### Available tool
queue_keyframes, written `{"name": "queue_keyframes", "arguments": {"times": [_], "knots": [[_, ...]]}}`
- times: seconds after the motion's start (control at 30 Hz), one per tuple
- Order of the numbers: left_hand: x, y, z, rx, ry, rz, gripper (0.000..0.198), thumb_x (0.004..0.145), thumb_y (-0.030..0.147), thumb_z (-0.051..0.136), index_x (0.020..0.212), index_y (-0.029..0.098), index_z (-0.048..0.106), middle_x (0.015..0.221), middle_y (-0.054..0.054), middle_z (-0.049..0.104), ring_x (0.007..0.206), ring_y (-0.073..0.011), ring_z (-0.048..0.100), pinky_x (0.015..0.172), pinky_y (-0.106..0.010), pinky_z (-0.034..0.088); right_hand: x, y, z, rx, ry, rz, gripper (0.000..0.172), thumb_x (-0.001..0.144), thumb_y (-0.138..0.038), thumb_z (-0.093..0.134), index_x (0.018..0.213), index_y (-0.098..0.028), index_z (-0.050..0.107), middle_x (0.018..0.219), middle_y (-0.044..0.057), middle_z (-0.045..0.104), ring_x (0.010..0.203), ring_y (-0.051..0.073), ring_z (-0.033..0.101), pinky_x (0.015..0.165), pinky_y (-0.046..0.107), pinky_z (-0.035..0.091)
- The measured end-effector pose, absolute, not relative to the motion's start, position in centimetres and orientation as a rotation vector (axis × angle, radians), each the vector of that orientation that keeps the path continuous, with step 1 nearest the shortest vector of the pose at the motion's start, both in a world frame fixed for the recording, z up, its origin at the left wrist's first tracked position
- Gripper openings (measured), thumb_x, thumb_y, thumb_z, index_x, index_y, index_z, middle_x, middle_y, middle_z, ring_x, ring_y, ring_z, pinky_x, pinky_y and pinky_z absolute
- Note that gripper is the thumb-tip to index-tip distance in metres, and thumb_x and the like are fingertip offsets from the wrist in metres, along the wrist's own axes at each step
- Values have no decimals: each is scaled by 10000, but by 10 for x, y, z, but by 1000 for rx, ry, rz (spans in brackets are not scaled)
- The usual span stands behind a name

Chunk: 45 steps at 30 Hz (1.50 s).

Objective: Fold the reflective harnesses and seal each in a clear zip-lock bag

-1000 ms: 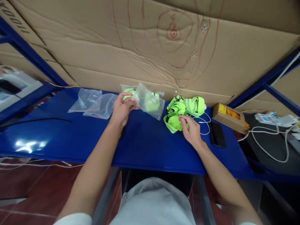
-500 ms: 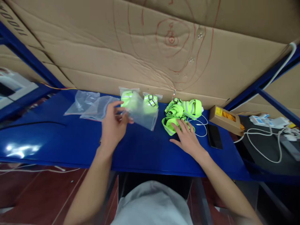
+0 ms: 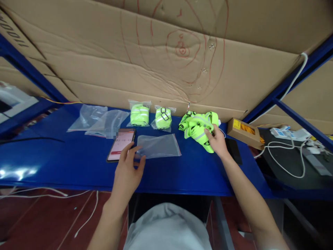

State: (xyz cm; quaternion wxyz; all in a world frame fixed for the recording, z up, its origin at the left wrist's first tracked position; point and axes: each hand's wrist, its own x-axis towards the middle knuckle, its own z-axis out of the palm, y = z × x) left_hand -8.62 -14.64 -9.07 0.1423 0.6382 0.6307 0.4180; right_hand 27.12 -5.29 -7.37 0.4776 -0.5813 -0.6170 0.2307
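Note:
A clear zip bag [image 3: 159, 146] lies flat on the blue table. At its left end is my left hand [image 3: 130, 165], fingers curved and apart, holding nothing. My right hand [image 3: 218, 140] grips a neon yellow-green reflective strap [image 3: 199, 133] in a loose pile; its fingertips are partly hidden in the folds. Behind the flat bag stand two zip bags, a left one [image 3: 139, 115] and a right one [image 3: 163, 118], each with a rolled neon strap inside. Black buckles show in the right one. A lit phone [image 3: 121, 145] lies just beyond my left hand.
More clear bags [image 3: 109, 121] lie at the back left. To the right are a dark phone [image 3: 234, 151], a cardboard box [image 3: 246, 133] with orange contents, and white cables [image 3: 283, 145]. A cardboard wall [image 3: 104, 62] rises behind the blue table [image 3: 78, 168].
My left hand has let go of the clear bag, now flat on the table, and moved nearer me. My right hand has closed on the strap and shifted its folds. The lit phone has come into view.

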Motion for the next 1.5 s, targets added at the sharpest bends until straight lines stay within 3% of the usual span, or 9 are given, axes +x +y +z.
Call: {"name": "queue_keyframes", "arguments": {"times": [0.17,0.33,0.53,0.7,0.87,1.1,1.23,1.37,1.5], "knots": [[-64,-149,-92,2184,1901,1161,317,1007,331,577,1286,199,651,1508,-187,531,1385,-418,541,1129,-618,467,275,-43,-73,-1254,-1084,955,477,802,-642,712,1034,-226,688,916,55,797,784,256,743,731,387,604],[-25,-144,-80,2009,1374,1173,399,1019,336,598,1411,284,538,1381,-91,645,1270,-269,645,1105,-466,531,253,-53,-87,-1151,-891,1249,448,633,-583,853,852,-214,723,809,63,799,826,307,771,762,425,625],[19,-91,-82,1729,979,947,920,866,476,779,1586,205,276,1593,-206,432,1249,-312,641,894,-411,629,226,-71,-90,-1108,-796,1367,473,692,-531,889,1009,-211,748,962,48,819,951,276,776,843,377,622],[19,-48,-87,1797,909,925,716,808,384,829,1415,194,502,1352,-143,642,1076,-294,703,835,-394,611,221,-73,-91,-1112,-760,1330,537,757,-577,852,1159,-248,718,1083,43,806,1022,268,760,896,386,611],[1,-40,-85,2134,837,1191,466,844,64,656,1285,201,592,1248,-93,684,1187,-252,661,1032,-394,540,221,-76,-92,-1196,-1312,923,431,973,-599,608,1199,-247,709,1157,52,778,1032,231,735,907,349,575],[-10,-42,-88,2554,861,1398,620,798,-67,528,1351,211,556,1317,-121,625,1254,-242,632,1046,-364,560,243,-92,-78,-1180,-1740,-117,448,1056,-457,469,727,-219,657,683,57,695,666,212,641,738,377,493],[-14,-40,-91,2707,825,1449,656,794,-67,520,1388,212,529,1318,-131,633,1237,-243,648,1038,-351,574,238,-90,-53,-978,-1861,-464,202,984,-404,621,1023,-225,705,975,99,751,951,272,697,893,433,500],[-15,-37,-94,2703,834,1582,610,806,-48,502,1359,205,540,1270,-133,656,1190,-230,672,999,-335,592,215,-78,-59,-1066,-2173,-358,484,920,-427,688,1322,-168,609,1263,181,684,1149,350,656,961,487,507],[-14,-36,-95,2607,867,1693,487,799,-43,505,1204,201,622,1172,-108,680,1117,-201,688,948,-296,598,209,-74,-86,-1257,-2027,79,422,875,-302,657,1278,-179,642,1228,162,691,1066,344,681,865,456,558]]}}
